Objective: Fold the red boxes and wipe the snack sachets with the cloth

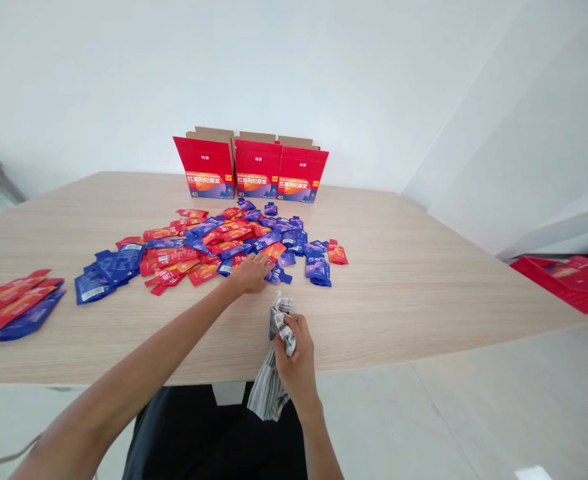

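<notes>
My left hand reaches out over the wooden table and rests on the near edge of a heap of red and blue sachets, fingers bent down onto one of them. My right hand is closer to me, at the table's front edge, closed around a bunch of grey striped cloth that hangs down below the fist. Three red open boxes stand in a row behind the heap.
A separate stack of red and blue sachets lies at the table's left edge. Flat red packaging lies off the table at the right. White walls stand behind and to the right.
</notes>
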`<state>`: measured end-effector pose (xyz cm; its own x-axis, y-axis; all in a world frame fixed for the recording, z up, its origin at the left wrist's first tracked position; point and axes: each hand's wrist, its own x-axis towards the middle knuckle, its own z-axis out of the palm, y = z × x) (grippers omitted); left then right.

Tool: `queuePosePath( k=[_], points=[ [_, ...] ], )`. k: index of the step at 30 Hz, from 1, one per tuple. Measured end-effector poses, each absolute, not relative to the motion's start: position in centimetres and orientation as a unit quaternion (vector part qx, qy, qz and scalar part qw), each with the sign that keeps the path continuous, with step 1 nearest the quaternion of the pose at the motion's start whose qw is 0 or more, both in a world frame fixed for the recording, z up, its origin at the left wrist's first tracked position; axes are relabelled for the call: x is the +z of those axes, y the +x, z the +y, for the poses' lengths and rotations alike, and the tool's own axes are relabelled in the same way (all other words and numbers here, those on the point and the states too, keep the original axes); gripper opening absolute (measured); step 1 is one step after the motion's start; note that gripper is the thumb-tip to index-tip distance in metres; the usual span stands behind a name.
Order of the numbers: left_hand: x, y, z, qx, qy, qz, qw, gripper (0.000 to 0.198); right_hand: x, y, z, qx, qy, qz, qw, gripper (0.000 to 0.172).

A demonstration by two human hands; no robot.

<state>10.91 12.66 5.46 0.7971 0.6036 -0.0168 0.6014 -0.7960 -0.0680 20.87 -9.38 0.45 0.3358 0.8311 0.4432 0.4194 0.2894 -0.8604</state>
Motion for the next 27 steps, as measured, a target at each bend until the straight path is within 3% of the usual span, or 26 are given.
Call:
queuePosePath(
  k=[5,8,12,16,19,27],
  points=[
    [4.8,11.4,12.6,-0.001,-0.946,-0.322,0.024,0.043,0.6,20.9,-9.4,0.172,-0.566,-0.544,0.595,0.031],
    [4.2,11.6,12.2,-0.041,-0.939,-0.342,-0.023,0.049,0.6,20.9,-9.5,0.16,-0.566,-0.528,0.612,0.027],
    [3.5,11.5,8.9,-0.2,-0.905,-0.327,-0.184,0.062,0.3,21.0,-9.7,0.156,-0.558,-0.486,0.654,0.015],
    [3.8,11.2,2.4,-0.345,-0.791,-0.306,-0.402,0.058,0.0,21.0,-10.3,0.147,-0.566,-0.419,0.695,0.021],
    [4.1,10.8,-2.7,-0.361,-0.72,-0.337,-0.488,0.066,0.1,20.5,-11.0,0.169,-0.562,-0.423,0.69,0.024],
    [1.5,8.1,-12.4,-0.334,-0.593,-0.43,-0.593,0.091,3.5,19.2,-12.1,0.18,-0.547,-0.46,0.676,0.019]
  ],
)
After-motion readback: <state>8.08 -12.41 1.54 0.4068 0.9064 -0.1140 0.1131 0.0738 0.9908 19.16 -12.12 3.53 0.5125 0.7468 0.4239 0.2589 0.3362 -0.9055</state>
